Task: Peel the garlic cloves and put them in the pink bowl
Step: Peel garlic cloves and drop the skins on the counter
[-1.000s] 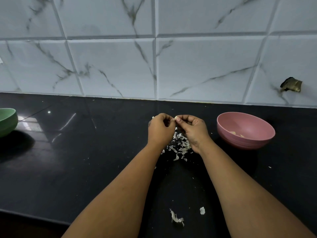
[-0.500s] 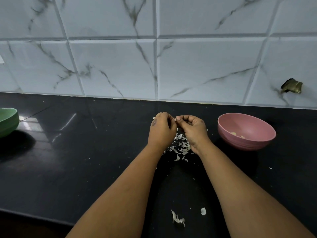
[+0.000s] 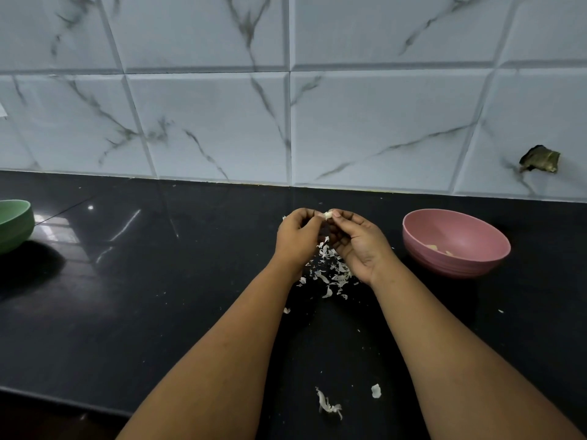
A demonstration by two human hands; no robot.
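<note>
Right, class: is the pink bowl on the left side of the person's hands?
No, the pink bowl stands on the counter to the right of both hands, and the green bowl is on the left.

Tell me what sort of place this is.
Most likely a home kitchen: a glossy black countertop against a marble-look tiled wall, with a pink bowl and garlic skins scattered on it.

a black glossy counter [image 3: 158,312] carries a pink bowl [image 3: 457,265] at right, a green bowl [image 3: 16,223] at far left, a peel pile [image 3: 330,271] mid-counter and stray peels [image 3: 328,404] near the front edge.
</note>
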